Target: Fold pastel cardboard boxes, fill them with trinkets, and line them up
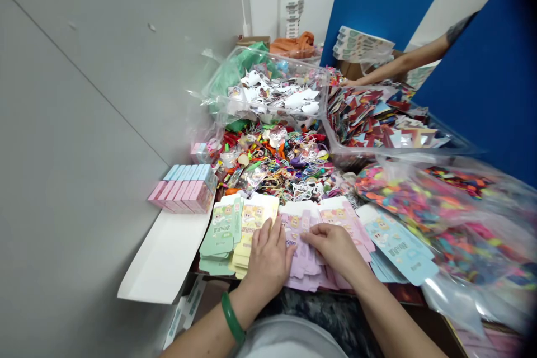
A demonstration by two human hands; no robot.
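Observation:
Flat, unfolded cartons lie in overlapping stacks along the table's near edge: green cartons (217, 233), yellow cartons (245, 257), purple cartons (302, 266), pink cartons (354, 229) and blue cartons (398, 249). My left hand (268, 254), a green bangle on its wrist, rests with fingers stretched out over the yellow and purple stacks. Thumb and forefinger of my right hand (333, 246) are pinched at the right edge of a purple carton on top of its stack; the exact grip is partly hidden.
Beyond the cartons spreads a pile of small colourful trinkets (272, 162). Clear bins hold white cut-outs (277, 92) and dark red pieces (369, 117). Bagged bright pieces (453, 224) lie right. Folded pink-and-blue boxes (188, 187) stand on a white tray (159, 263). Another person's arm (403, 64) reaches in.

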